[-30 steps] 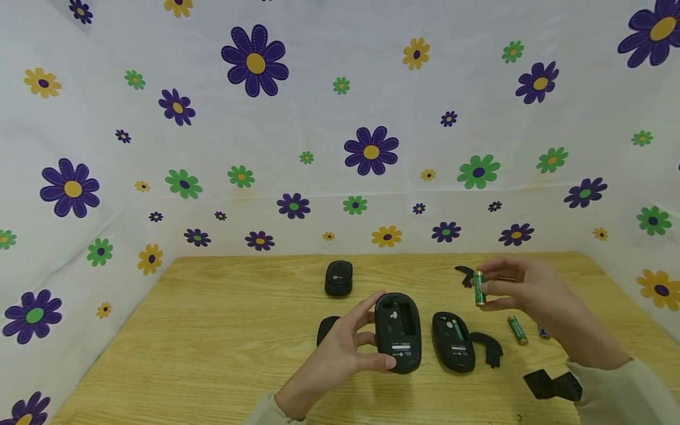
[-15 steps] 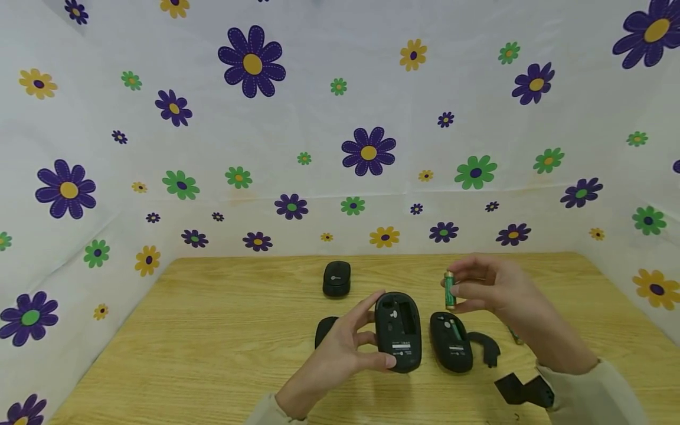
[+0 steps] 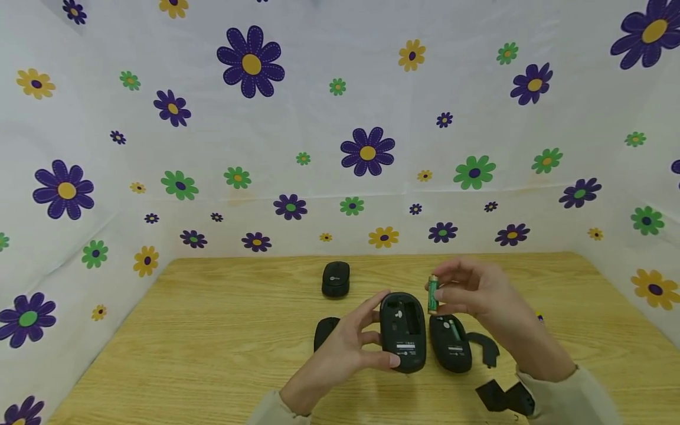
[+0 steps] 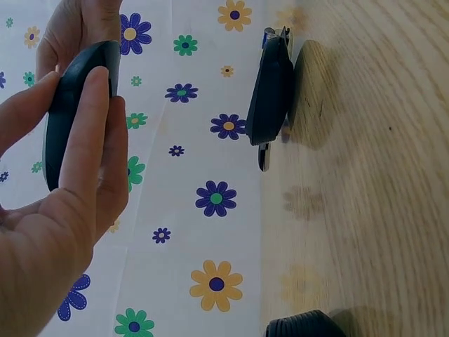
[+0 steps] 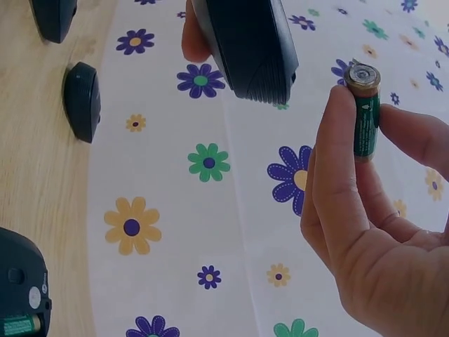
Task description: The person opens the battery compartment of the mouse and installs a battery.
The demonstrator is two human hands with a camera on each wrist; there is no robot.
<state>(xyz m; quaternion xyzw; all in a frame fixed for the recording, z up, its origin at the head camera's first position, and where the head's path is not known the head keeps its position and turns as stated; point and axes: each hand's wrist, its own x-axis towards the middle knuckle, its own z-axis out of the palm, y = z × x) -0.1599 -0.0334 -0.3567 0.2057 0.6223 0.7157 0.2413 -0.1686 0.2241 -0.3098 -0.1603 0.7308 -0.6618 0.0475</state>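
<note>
My left hand [image 3: 345,348] grips a black computer mouse [image 3: 402,348] by its sides, its underside facing me. The battery slot in that mouse is uncovered and holds nothing. Between thumb and fingers of my right hand [image 3: 478,295] is a green battery [image 3: 432,294], held upright just right of the mouse's upper end. In the right wrist view the battery [image 5: 365,126] shows its gold end up, apart from the mouse [image 5: 249,49]. Below my right hand a second upturned mouse [image 3: 450,354] lies on the table with a green battery [image 3: 454,330] in its slot.
A black mouse [image 3: 336,278] sits at the back of the wooden table [image 3: 212,330]. Another mouse [image 3: 323,332] is partly hidden behind my left hand. A curved black cover [image 3: 484,348] and flat black pieces [image 3: 504,396] lie at the right. A flowered cloth [image 3: 297,118] hangs behind.
My right hand has moved left with the battery, from the far right to beside the held mouse. The left hand and its mouse have shifted slightly right.
</note>
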